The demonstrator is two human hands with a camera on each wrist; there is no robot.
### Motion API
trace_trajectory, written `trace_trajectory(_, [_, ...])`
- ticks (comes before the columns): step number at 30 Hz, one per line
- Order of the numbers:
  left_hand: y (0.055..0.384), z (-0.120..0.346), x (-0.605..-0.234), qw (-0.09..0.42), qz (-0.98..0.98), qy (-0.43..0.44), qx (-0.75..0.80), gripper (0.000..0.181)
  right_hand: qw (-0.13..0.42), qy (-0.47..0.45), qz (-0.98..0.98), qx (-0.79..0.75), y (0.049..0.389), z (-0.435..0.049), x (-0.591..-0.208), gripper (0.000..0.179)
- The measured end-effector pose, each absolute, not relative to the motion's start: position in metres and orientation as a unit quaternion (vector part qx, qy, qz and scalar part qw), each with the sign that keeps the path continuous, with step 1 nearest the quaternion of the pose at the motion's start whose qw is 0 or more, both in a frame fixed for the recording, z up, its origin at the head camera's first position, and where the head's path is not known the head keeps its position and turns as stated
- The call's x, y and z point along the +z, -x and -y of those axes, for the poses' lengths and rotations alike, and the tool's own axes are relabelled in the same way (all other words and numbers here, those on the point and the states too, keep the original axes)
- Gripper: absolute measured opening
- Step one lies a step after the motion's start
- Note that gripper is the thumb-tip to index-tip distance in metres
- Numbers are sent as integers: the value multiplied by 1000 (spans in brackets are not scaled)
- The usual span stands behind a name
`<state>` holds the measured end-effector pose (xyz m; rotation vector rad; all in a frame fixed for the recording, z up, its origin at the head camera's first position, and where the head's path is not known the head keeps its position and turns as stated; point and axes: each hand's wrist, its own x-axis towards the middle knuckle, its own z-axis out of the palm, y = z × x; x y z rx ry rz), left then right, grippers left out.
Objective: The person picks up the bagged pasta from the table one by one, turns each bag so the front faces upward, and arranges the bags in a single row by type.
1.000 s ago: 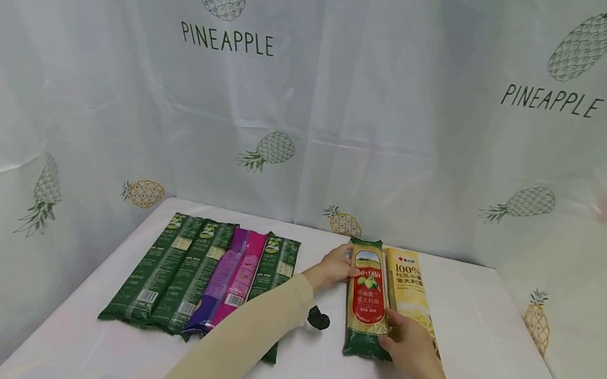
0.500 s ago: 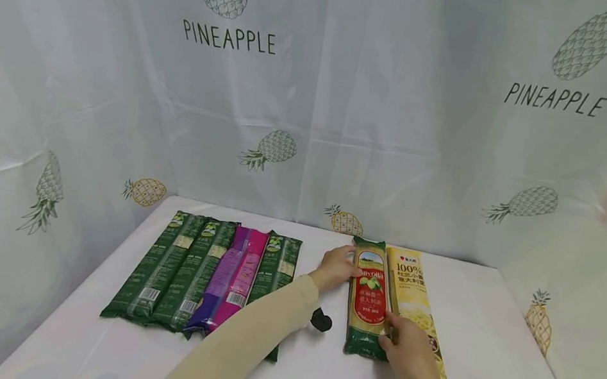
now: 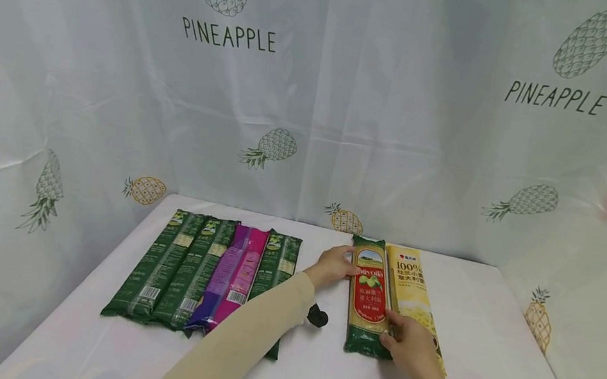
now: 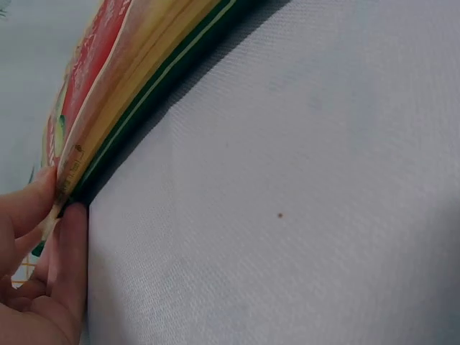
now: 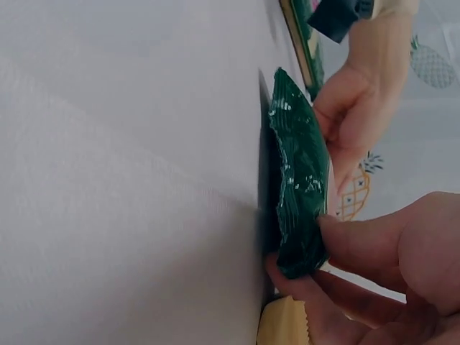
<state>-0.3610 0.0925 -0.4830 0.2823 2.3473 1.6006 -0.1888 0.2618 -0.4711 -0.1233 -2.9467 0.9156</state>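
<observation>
A spaghetti packet (image 3: 369,296) with a red label and green ends lies lengthwise on the table, between my two hands. My left hand (image 3: 332,267) pinches its upper left edge; the left wrist view shows the thumb (image 4: 32,205) on top and fingers beneath. My right hand (image 3: 412,347) pinches the lower right corner. In the right wrist view that green crimped end (image 5: 298,180) sits between thumb and fingers, with a shadow under it. Right beside it lies a yellow pasta packet (image 3: 410,279), partly covered by my right hand.
On the left lie green packets (image 3: 155,269), with a purple and pink packet (image 3: 230,276) among them. My left sleeve crosses over another green packet (image 3: 275,263). A pineapple-print curtain (image 3: 400,164) hangs behind the white table (image 3: 503,347).
Both hands keep their grip on the red-labelled spaghetti packet, which stays almost in place. The head view has shifted very slightly.
</observation>
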Motion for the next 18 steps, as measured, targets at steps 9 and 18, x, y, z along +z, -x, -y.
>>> trace_trajectory(9, [361,-92,-481,156,-806,-85,565,65,47,34,956,288,186,-260,-474,52])
trace_trajectory(18, [372,-86,-488,190,-751,-77,628,61,51,40,943,328,181,-261,-471,49])
